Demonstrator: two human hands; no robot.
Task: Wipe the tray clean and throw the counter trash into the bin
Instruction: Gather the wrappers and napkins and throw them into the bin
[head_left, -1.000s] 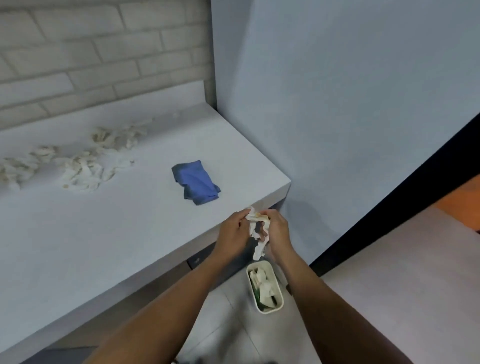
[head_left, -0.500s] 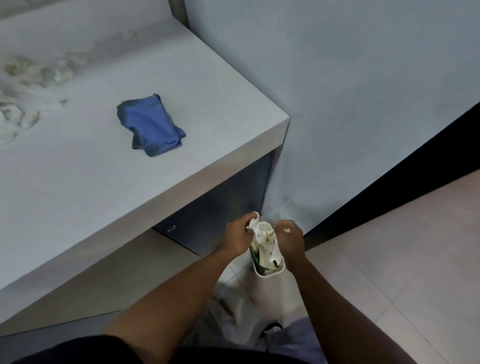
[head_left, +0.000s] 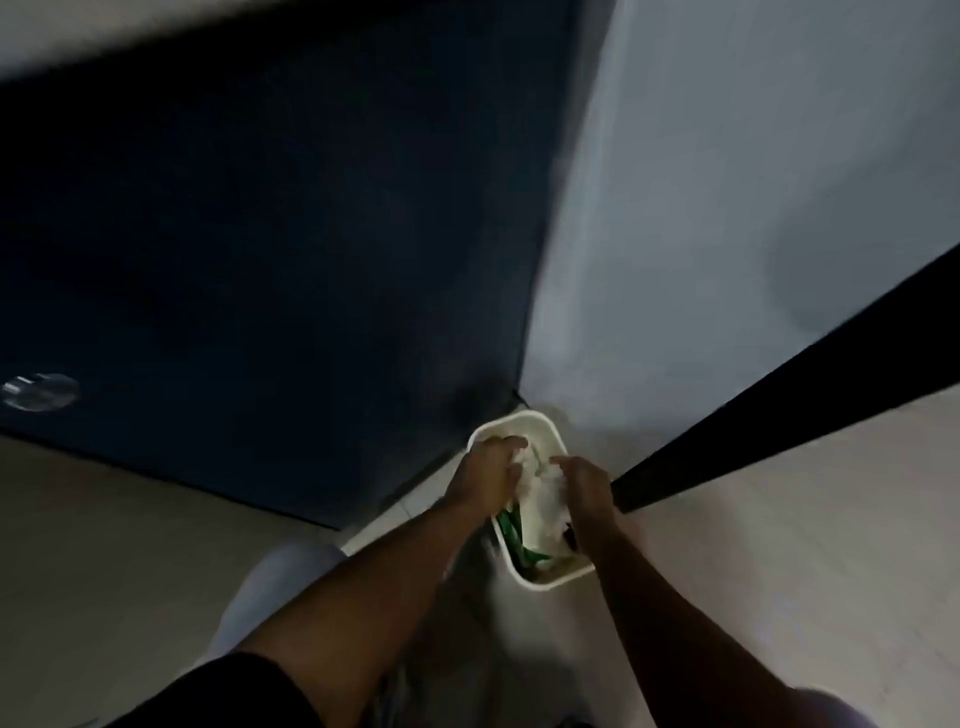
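Pale floor tiles meet a grey wall and a dark cabinet front in the corner where the small white bin (head_left: 540, 584) stands. White crumpled trash (head_left: 543, 486) sits at its mouth, so a drop lands inside. The left hand (head_left: 488, 480) and right hand (head_left: 584, 488) curl on either side, apparently gripping it, though blur hides the fingers.

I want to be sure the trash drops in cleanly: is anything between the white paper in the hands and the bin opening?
Nothing visible does. Both the left hand and right hand hold the white paper right over the open bin, which has no lid and already contains trash.
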